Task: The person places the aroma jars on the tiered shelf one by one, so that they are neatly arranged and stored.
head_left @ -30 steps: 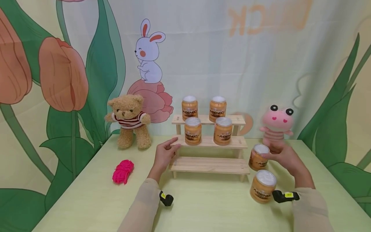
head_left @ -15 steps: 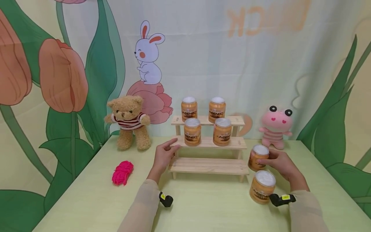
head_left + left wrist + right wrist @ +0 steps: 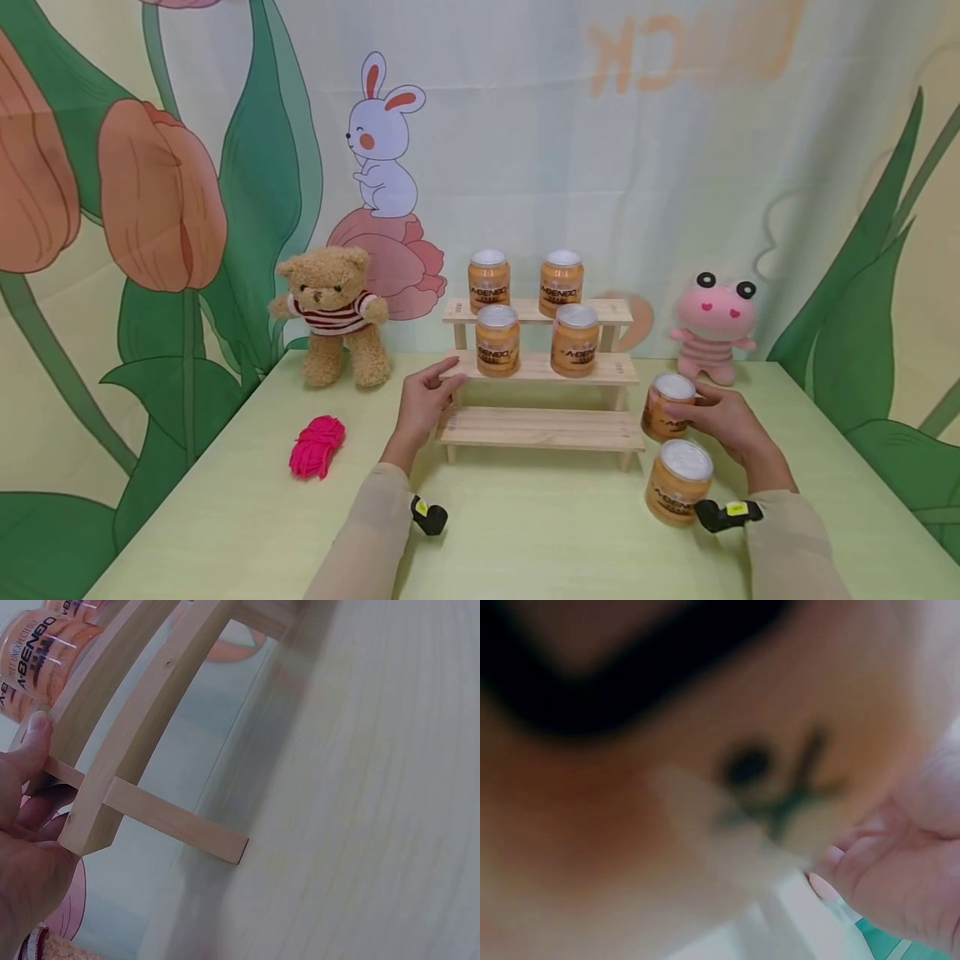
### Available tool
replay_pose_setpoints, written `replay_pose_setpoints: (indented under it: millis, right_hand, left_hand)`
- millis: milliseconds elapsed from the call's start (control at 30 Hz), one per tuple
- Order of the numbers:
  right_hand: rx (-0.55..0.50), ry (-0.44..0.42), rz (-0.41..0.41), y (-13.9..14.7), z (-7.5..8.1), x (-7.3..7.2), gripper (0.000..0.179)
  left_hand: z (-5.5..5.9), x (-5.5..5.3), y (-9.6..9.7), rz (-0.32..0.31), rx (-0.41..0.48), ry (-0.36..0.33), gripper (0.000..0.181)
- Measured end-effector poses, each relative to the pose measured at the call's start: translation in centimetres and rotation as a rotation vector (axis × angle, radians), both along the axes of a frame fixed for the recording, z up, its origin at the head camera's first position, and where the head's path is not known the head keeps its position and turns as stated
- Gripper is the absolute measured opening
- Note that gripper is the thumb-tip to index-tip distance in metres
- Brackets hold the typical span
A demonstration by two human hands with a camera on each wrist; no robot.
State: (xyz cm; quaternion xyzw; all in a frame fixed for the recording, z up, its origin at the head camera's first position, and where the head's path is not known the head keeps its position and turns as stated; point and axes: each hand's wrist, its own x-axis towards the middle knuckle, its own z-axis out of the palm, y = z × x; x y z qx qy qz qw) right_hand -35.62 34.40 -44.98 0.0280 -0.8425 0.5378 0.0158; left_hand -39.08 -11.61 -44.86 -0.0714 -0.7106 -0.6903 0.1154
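Against a tulip-printed cloth backdrop (image 3: 525, 167), the right hand (image 3: 726, 425), lower than a second ago, grips an orange, silver-lidded jar (image 3: 656, 417), apparently more securely, beside the pale three-tier wooden rack (image 3: 540, 427) the left hand (image 3: 423, 406) pinches.

The right hand (image 3: 723, 417) hides part of the held jar (image 3: 660, 407). Both sleeves (image 3: 367, 533) run off the head view's bottom edge, and some print on the shelved jars (image 3: 498, 343) is too small to read. The left wrist view cuts off the left hand (image 3: 26, 862) and wooden stand (image 3: 144, 705); dark marks (image 3: 748, 769) in the right wrist view are badly blurred.
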Motion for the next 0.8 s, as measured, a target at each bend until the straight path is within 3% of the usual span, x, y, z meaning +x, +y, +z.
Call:
replay_pose_setpoints:
  millis: [400, 800]
  right_hand:
    - [-0.037, -0.033, -0.085, 0.1, 0.6, 0.1, 0.08]
    - [0.003, 0.006, -0.164, 0.4, 3.3, 1.1, 0.079]
  left_hand:
    - [-0.1, -0.2, -0.1, 0.004, -0.003, 0.003, 0.037]
    - [0.0, -0.2, -0.1, 0.004, -0.017, -0.016, 0.038]
